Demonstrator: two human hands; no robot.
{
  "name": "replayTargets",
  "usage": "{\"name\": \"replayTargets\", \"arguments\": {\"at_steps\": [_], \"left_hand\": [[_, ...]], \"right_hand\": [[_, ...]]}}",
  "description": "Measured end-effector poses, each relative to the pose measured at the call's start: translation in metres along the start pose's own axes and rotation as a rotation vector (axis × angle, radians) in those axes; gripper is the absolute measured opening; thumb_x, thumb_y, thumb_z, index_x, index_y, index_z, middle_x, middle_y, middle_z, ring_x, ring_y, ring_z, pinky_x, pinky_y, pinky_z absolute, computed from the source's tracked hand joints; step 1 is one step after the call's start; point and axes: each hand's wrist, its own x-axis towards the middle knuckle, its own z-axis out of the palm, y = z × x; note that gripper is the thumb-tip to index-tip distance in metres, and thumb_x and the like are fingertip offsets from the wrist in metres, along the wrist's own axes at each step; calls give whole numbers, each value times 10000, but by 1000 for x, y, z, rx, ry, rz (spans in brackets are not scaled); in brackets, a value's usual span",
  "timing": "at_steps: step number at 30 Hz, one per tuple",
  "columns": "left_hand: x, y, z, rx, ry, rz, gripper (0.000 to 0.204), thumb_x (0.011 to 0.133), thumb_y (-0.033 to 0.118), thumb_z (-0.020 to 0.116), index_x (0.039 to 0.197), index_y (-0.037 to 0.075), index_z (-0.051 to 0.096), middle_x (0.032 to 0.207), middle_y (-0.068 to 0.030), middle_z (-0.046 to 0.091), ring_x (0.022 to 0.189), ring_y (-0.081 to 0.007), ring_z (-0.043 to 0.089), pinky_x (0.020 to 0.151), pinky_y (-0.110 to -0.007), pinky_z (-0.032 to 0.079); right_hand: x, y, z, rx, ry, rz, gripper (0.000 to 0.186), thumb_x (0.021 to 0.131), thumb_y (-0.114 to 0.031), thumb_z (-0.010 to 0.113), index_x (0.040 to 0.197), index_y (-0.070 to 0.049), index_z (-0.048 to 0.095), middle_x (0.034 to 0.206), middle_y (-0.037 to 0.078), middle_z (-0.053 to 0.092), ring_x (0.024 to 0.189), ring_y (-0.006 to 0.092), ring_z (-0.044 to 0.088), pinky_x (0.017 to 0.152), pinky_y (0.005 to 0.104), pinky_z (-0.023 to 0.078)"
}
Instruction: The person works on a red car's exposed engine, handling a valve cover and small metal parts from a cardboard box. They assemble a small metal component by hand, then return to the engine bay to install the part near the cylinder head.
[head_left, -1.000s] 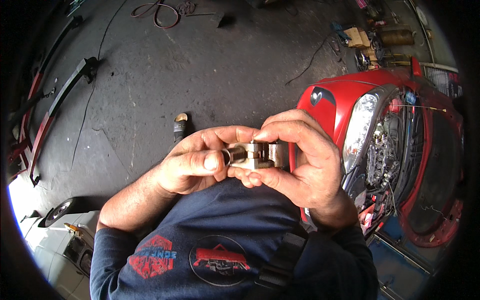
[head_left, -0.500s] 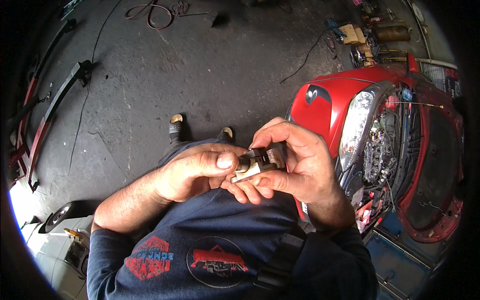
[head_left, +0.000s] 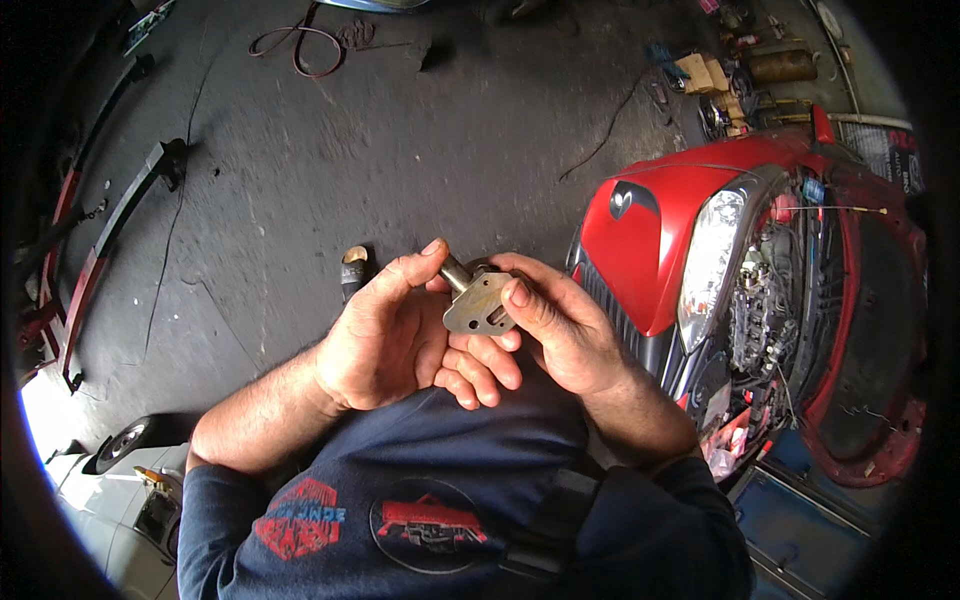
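Over my belly I hold a small metal part that looks like a chain tensioner [head_left: 476, 306], with a flat, holed plate and a round plunger [head_left: 455, 272] sticking out toward the upper left. My left hand [head_left: 375, 335] has its thumb tip at the plunger's end, and its fingers curl behind and below the plate. My right hand [head_left: 568, 325] grips the other end, thumb on the plate face, fingers behind. The plate's back side is hidden. My left foot shows in a worn shoe [head_left: 354, 268].
At the right stands a red car [head_left: 640, 235] with its engine [head_left: 765, 310] exposed. Red and black steel stands [head_left: 105, 245] lie at the left. A hose loop [head_left: 298, 45] and cables lie on the dark floor [head_left: 300, 140]. A light-coloured car [head_left: 120, 510] is at the lower left.
The tensioner has been turned so its flat plate faces up and its plunger points up-left. My left thumb has shifted up and left onto the plunger's end; my right hand has lowered slightly.
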Motion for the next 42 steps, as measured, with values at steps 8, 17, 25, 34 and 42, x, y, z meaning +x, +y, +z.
{"name": "replayTargets", "arguments": {"at_steps": [8,17,25,34,42], "left_hand": [[18,-9,8,197,217,-50,894,899,753,208,1151,-36,546,956,-244,666,797,-283,688,669,-344,572],[31,-63,-149,1170,1035,243,782,935,672,346,1097,-32,647,1037,-142,674,929,-280,623,814,-409,473],[86,-94,-176,1921,1126,76,437,885,358,566,990,-51,678,829,-129,683,758,-197,621,684,-375,486],[179,-5,-139,1908,892,159,284,826,234,614,847,-36,700,667,-112,670,618,-154,595,574,-384,481],[337,161,-225,2396,612,-191,411,793,427,661,792,17,700,703,-147,680,643,-211,652,584,-397,490]], "right_hand": [[-2,16,-31,-65,-22,-104,352,949,-87,594,1256,32,469,1061,48,603,951,102,577,844,256,481],[-11,63,-142,96,255,9,276,978,-249,570,1178,-61,544,889,51,615,693,101,647,571,223,541],[-139,136,-262,-583,208,-73,365,977,-320,529,1189,-33,606,1121,139,658,1056,253,610,938,362,455],[-186,90,-309,-482,388,54,408,939,-382,546,1204,-84,638,1154,120,671,1053,279,637,944,403,473],[-74,28,-394,-486,599,87,326,868,-261,624,1143,-96,679,1147,97,683,1020,248,655,907,381,488]]}}
